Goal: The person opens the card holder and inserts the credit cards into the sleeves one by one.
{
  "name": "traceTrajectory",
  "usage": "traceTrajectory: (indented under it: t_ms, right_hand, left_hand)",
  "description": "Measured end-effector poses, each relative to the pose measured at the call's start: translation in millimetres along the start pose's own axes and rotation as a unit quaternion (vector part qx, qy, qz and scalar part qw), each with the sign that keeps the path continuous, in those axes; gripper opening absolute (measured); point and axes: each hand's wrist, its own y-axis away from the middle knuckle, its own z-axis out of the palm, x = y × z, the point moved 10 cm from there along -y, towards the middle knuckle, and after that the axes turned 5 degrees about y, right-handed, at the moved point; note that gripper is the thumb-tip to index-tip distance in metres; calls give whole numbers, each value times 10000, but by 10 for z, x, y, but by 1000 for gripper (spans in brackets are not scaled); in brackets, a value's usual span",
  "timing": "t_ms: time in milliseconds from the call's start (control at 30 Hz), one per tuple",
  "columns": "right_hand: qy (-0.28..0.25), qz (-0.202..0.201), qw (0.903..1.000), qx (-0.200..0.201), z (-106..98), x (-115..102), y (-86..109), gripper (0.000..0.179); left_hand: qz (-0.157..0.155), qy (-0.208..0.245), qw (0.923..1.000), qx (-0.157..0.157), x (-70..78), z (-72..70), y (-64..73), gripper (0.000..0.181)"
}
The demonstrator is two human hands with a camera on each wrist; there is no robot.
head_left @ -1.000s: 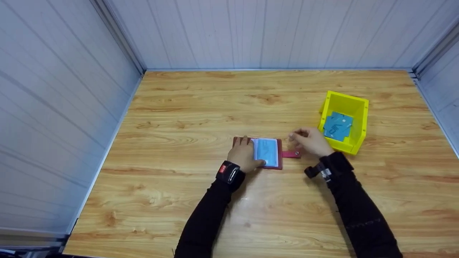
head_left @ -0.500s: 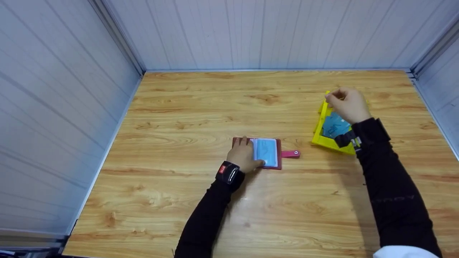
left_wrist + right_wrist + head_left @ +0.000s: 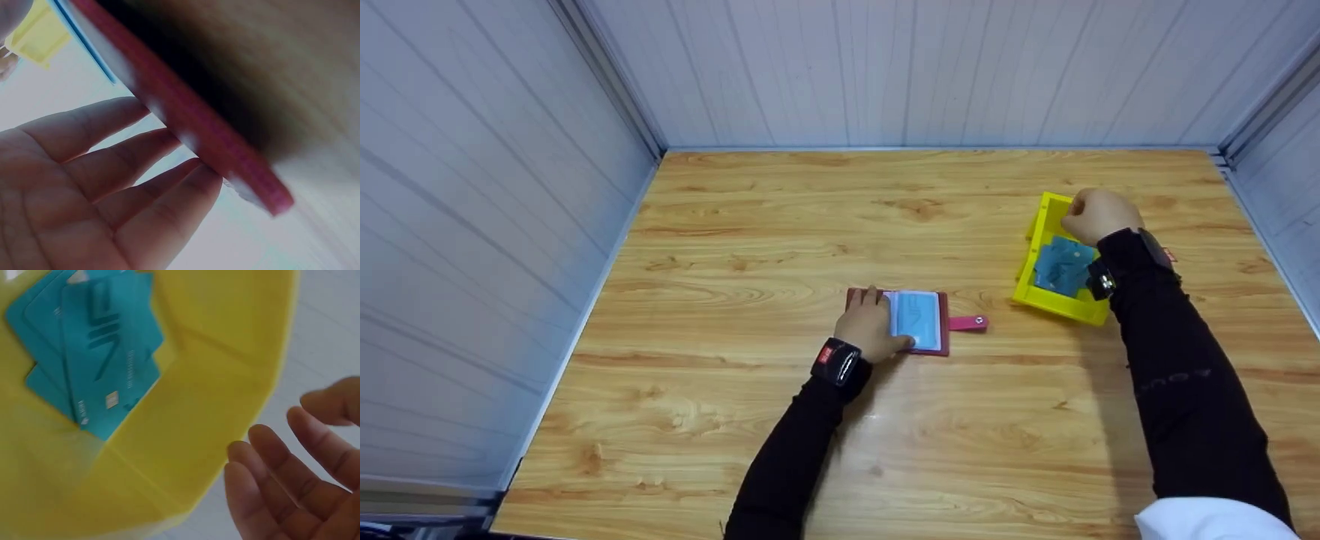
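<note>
An open red card holder lies on the wooden table, its clear sleeves spread and a pale blue card showing in the right-hand one. My left hand rests across its left half, fingers extended and thumb at the lower edge of the sleeve; in the left wrist view its fingertips touch the red cover. At the right, my right hand hovers over the far right rim of a yellow bin. Its fingers are loosely bent, with nothing between them. Several teal cards lie overlapping in the bin.
A pink snap strap sticks out from the holder's right side, toward the bin. White panel walls border the table at the back and both sides.
My right hand has gone from beside the strap, right and away, to above the bin, its fingers now turned down. My left hand and the card holder have stayed put.
</note>
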Motion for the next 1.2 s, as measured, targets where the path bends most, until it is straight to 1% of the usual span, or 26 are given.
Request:
traceTrajectory:
  t_ms: [133,300,433,533,633,700,833,1000,1200]
  right_hand:
    - [301,82,9965,-779,182,41,-52,31]
    - [590,316,9889,-1329,317,70,-75,36]
    - [578,557,9826,-1676,416,92,-45,31]
    - [522,677,9794,-1832,473,98,-14,24]
    - [595,604,9787,-1871,512,88,-12,21]
    - [669,553,9781,-1889,531,74,-13,21]
    - [904,401,9764,-1919,572,56,-17,27]
    - [764,578,9716,-2162,637,81,39,28]
    - [602,621,9730,-2139,621,80,71,25]
  left_hand:
    - [-19,-39,10000,-7,5,-10,4,90]
    - [-29,6,10000,40,6,-25,16,90]
    - [-11,37,10000,83,4,-27,20,88]
    - [19,53,9999,139,4,-32,22,87]
    - [35,56,9999,147,6,-36,25,86]
    - [26,41,9999,108,6,-33,27,86]
    - [12,21,10000,63,9,-24,32,87]
    - [24,9,9999,104,10,-28,30,87]
    - [46,15,9998,198,11,-47,26,87]
